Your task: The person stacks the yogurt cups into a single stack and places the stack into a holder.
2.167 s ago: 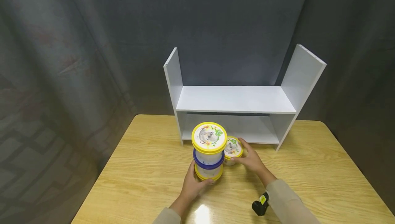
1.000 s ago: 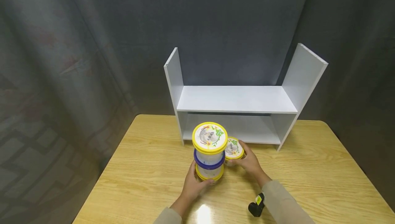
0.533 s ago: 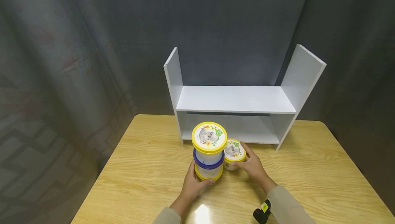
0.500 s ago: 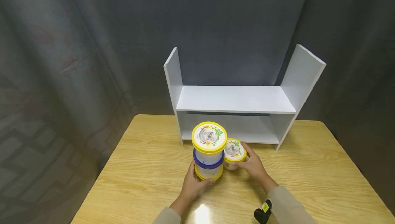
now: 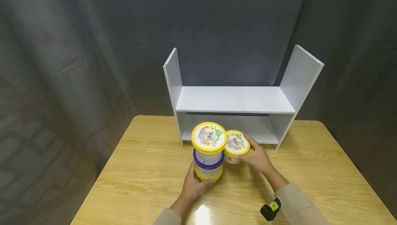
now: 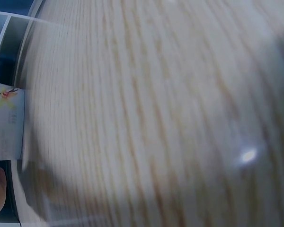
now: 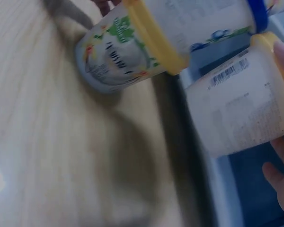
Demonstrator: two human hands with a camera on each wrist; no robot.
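In the head view a stack of three white tubs stands on the table: a yellow-lidded tub [image 5: 209, 137] on top, a blue-lidded tub [image 5: 208, 164] in the middle and a yellow-lidded tub [image 5: 209, 174] at the bottom. My left hand [image 5: 191, 185] grips the bottom tub, thumb in front. My right hand [image 5: 258, 157] holds a fourth, yellow-lidded tub [image 5: 236, 142] by its lid, close beside the stack's right side. The right wrist view shows this tub's barcoded side [image 7: 236, 101] tilted, its base above the table. At the left wrist view's edge appears a flower-printed tub [image 6: 6, 120].
A white two-level shelf [image 5: 235, 99] with tall side panels stands behind the tubs at the back of the wooden table [image 5: 139, 170]. Grey curtains [image 5: 232, 28] hang around the table. A black wrist camera [image 5: 271, 209] sits at the right sleeve.
My right hand first drew its tub slightly nearer, then raised it off the table beside the stack. The left hand and the stack have stayed in place.
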